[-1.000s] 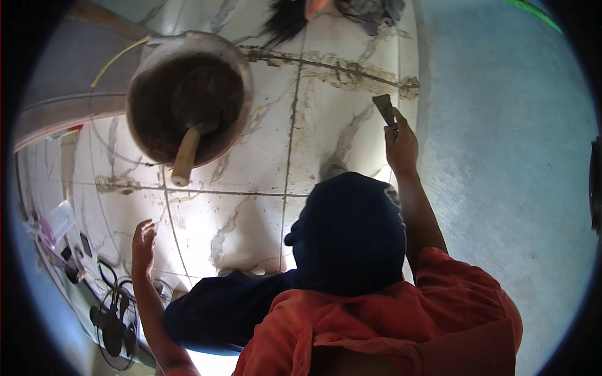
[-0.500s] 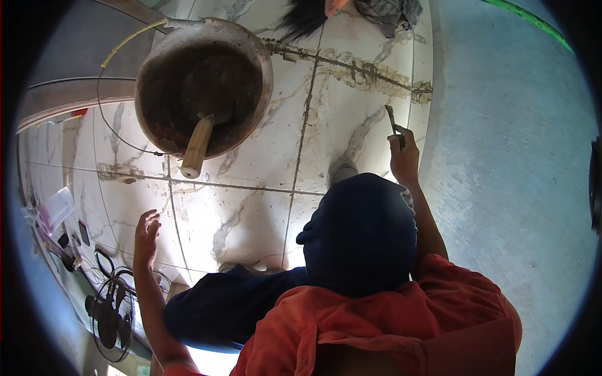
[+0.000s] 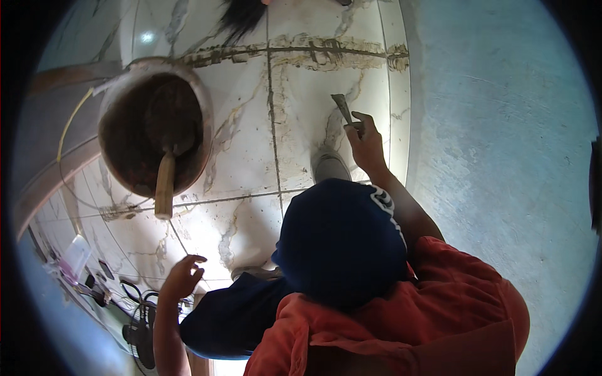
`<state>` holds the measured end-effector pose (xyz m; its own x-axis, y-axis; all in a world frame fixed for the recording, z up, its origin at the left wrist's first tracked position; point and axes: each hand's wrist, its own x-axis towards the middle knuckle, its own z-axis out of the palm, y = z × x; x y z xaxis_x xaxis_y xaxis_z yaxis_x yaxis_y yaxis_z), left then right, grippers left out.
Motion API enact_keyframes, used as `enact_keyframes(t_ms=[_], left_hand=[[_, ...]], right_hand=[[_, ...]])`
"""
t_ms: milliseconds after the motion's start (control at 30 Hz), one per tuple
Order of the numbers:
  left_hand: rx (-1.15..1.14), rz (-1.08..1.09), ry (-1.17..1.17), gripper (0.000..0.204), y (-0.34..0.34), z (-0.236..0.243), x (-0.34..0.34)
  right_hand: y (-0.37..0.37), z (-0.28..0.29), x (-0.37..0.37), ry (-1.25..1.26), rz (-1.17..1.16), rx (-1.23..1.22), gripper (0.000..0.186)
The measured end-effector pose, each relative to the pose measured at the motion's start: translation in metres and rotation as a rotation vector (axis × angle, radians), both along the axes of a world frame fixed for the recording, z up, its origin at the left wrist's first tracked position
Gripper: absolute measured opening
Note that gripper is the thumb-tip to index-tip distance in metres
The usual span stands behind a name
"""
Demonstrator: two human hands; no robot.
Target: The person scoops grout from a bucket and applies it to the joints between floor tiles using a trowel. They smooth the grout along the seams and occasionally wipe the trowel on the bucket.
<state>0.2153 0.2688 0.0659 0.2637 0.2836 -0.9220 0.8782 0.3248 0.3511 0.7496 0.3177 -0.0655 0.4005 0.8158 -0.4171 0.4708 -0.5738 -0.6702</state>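
My right hand (image 3: pixel 367 140) is closed round the lower end of a small putty knife (image 3: pixel 340 106), whose flared, dirt-smeared blade points away over the tiles. Near the left knee, my left hand (image 3: pixel 182 277) hangs above the floor, fingers loosely bent and apart, with nothing in it. Beyond that hand stands a round bucket (image 3: pixel 207 119) with a dark, crusted inside. A tool with a wooden handle (image 3: pixel 165 188) leans in it, handle end over the near rim; its head is hard to make out.
Marbled floor tiles (image 3: pixel 244 156) have dark joints with smeared residue (image 3: pixel 326 50). A pale blue wall (image 3: pixel 495 156) runs along the right. Dark bristles (image 3: pixel 241 19) lie at the far edge. A black fan (image 3: pixel 143 338) and small items stand at lower left.
The view has shifted, so the bucket and tiles sit further left. My right hand has moved left with the putty knife, its blade now showing broadside. My left hand has drawn back nearer the knee.
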Motion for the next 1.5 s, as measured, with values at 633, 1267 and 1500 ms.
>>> enact_keyframes(t_ms=[633, 1267, 1500], left_hand=[[0.127, 0.5, -0.365, 0.029, 0.143, -0.005, 0.299], [-0.054, 0.522, -0.502, 0.031, 0.192, -0.136, 0.466], [-0.048, 0.395, -0.406, 0.029, 0.193, -0.144, 0.465]], right_hand=[[0.065, 0.008, 0.003, 0.61, -0.303, -0.066, 0.036], [0.047, -0.014, -0.005, 0.035, -0.323, 0.338, 0.034], [0.013, -0.008, 0.011, -0.015, -0.098, 0.358, 0.042]])
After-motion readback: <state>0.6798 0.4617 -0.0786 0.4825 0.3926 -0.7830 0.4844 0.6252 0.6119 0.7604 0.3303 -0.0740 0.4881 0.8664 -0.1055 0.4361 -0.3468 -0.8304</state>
